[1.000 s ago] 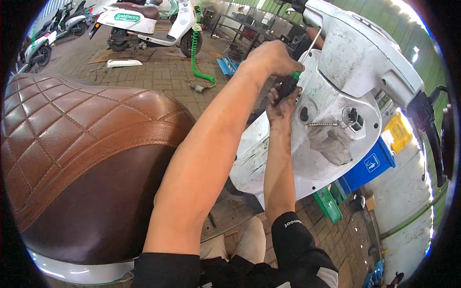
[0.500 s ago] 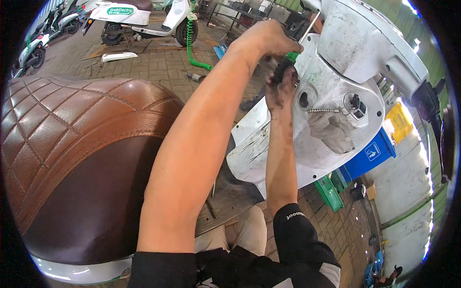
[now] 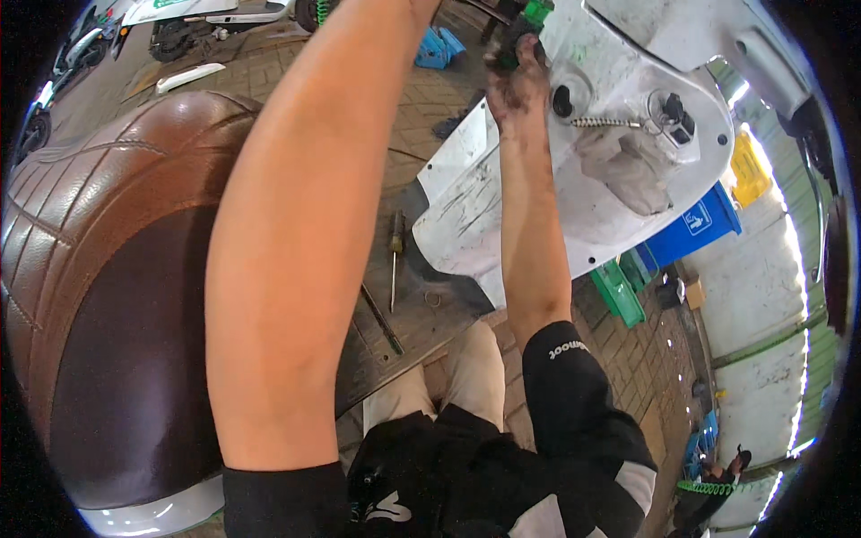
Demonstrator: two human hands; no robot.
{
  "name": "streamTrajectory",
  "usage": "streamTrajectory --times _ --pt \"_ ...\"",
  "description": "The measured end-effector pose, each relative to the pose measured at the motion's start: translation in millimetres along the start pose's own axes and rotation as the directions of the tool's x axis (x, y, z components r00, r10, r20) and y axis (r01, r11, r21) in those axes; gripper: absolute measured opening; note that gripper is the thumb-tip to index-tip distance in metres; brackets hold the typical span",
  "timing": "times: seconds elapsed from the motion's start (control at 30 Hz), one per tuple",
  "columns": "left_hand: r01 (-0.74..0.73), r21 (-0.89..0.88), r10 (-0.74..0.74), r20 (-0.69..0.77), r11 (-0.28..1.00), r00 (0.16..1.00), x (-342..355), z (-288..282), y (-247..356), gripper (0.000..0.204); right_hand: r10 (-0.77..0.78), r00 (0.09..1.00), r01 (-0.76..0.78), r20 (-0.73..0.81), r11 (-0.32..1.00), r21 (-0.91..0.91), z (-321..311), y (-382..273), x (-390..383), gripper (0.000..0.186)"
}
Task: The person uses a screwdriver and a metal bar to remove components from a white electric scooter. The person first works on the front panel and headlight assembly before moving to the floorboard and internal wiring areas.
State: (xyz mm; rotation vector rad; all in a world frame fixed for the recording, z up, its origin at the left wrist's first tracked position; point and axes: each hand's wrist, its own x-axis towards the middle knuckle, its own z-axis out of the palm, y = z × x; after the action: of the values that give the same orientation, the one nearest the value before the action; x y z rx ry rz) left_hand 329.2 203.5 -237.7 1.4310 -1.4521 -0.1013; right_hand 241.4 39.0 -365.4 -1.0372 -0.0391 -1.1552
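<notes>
My right hand (image 3: 522, 97), its fingers dirty with grease, is closed around a black and green part (image 3: 508, 56) beside the upper left edge of a scooter's white front panel (image 3: 619, 76). I cannot make out what kind of part it is. My left forearm (image 3: 300, 233) reaches up past the top edge, so the left hand and its fingers are cut off from sight. In the panel are a round hole (image 3: 562, 100) and a cable in a striped sleeve (image 3: 605, 123). A screwdriver (image 3: 396, 240) lies on the scooter's footboard (image 3: 421, 327).
The brown quilted seat (image 3: 134, 170) fills the left side. Beyond the panel stand a blue bin (image 3: 695, 229), a yellow bin (image 3: 752, 166) and a green container (image 3: 619, 291). Another person (image 3: 717, 471) is at the lower right. Parked scooters (image 3: 220, 22) stand at the back left.
The view has shifted, and my left hand has gone out past the top edge. My right hand keeps its hold on the black and green part. The screwdriver on the footboard has come into sight.
</notes>
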Motion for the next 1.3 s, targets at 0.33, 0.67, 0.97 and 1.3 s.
streamTrajectory --times 0.33,0.67,0.97,1.3 --pt "-0.021 0.054 0.019 0.026 0.998 0.999 -5.5 -2.4 4.5 0.045 -0.017 0.999 0.021 -0.028 0.989 0.145 14.5 -2.1 -1.8 0.049" --pt "0.007 0.088 -0.01 0.028 0.996 1.0 0.2 -1.5 2.3 0.046 -0.038 0.999 0.037 -0.017 0.998 -0.041 13.7 -8.2 0.1 0.043" --pt "-0.013 -0.128 0.033 0.156 0.992 0.987 -4.0 -7.2 0.5 0.04 0.056 0.996 -0.047 -0.067 0.99 0.135 30.9 -8.9 -15.9 0.042" --pt "-0.034 -0.189 0.059 0.128 0.981 0.99 9.8 3.1 -11.3 0.041 0.16 0.963 -0.21 0.216 0.95 0.231 11.8 -5.2 -3.0 0.036"
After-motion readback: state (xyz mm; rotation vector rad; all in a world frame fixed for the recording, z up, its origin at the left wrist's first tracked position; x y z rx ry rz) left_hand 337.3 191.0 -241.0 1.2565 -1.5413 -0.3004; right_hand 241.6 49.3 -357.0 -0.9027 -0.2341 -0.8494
